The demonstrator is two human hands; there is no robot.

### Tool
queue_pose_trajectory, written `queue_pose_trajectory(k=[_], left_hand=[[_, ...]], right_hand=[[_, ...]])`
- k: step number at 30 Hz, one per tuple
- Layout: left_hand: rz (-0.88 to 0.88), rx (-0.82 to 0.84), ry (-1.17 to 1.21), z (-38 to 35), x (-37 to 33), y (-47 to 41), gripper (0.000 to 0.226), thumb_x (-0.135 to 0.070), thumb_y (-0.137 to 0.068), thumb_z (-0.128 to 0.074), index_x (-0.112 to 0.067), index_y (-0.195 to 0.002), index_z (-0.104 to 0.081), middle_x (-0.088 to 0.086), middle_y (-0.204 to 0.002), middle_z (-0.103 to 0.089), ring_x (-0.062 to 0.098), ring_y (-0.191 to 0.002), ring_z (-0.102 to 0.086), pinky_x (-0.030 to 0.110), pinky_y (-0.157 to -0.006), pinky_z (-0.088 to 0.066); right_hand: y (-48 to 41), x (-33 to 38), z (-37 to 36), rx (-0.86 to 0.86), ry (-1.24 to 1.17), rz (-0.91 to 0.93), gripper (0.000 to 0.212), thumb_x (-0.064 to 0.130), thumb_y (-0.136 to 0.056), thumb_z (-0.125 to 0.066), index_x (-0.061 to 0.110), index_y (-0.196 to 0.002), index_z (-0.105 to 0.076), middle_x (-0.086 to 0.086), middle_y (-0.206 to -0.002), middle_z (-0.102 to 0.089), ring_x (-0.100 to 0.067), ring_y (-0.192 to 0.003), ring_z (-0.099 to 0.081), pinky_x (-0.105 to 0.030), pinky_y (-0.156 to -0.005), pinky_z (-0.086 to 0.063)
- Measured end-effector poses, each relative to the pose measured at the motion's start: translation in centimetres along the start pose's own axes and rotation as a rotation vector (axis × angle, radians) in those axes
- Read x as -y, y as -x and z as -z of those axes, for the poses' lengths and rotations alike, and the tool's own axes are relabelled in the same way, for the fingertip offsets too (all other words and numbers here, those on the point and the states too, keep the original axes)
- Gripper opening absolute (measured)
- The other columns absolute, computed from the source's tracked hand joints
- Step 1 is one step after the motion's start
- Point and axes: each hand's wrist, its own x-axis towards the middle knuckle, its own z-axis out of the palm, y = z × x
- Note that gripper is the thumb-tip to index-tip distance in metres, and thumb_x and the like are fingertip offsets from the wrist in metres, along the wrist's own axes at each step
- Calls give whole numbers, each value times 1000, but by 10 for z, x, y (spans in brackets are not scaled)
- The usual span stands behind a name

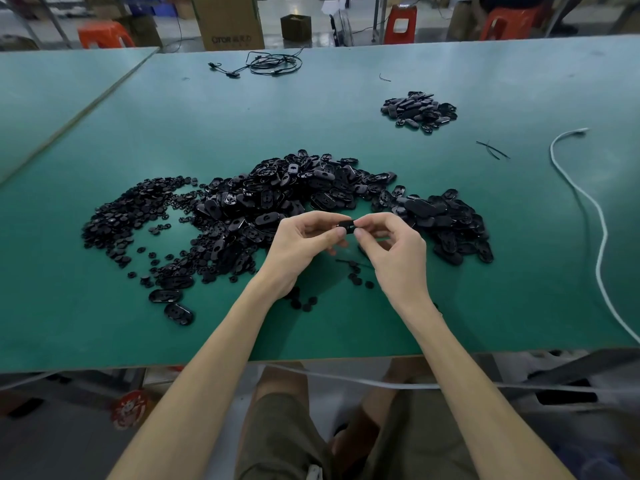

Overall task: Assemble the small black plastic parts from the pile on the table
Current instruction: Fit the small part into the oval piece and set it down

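small black part (347, 226) pinched between left hand (304, 244) and right hand (391, 247), fingertips of both curled on it, above green bench (346, 327). main pile (263, 216) just beyond hands; smaller heap (419, 110) far beyond right hand.

Big pile (277, 209) lies mid-table (104, 341); smaller heap (419, 111) behind, to its right.

We see a teal-green table (104, 323), no pattern. The big pile (270, 199) of parts is all glossy black. The small heap (419, 110) far right is the same black. The part (346, 226) we hold is black too. The cable (595, 220) on our right is white, the cord (270, 64) at the far edge black. The stools (104, 34) are orange-red. The box (227, 22) is plain brown with dark lettering. Our shorts (277, 438) are olive.
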Motion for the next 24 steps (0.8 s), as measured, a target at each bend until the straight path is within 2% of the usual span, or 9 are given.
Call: queue_pose_trajectory(k=[8, 17, 24], left_hand=[[-1, 5, -7, 0, 2, -1, 18, -5, -91, -77, -6, -109, -78, 9, -95, -80, 17, -79, -74, 25, -70, -57], [-4, 7, 34, 1, 3, -1, 18, -6, -90, -78, -7, -109, -79, 13, -100, -79, 20, -78, -74, 26, -68, -57], [-12, 32, 31, 1, 2, 0, 17, -6, -91, -78, -9, -108, -80, 11, -100, -79, 20, -79, -74, 26, -69, -56]], right_hand=[[1, 1, -2, -13, 63, 56, 13, 9, -94, -73, 20, -99, -70, 10, -92, -71, -7, -86, -66, -19, -79, -54], [3, 4, -1, -44, 43, 69, 12, 10, -94, -74, 20, -99, -70, 13, -90, -71, -5, -86, -67, -14, -77, -51], [3, 3, -1, -44, 58, 43, 11, 10, -94, -75, 19, -99, -71, 11, -91, -71, -7, -86, -67, -16, -78, -52]])
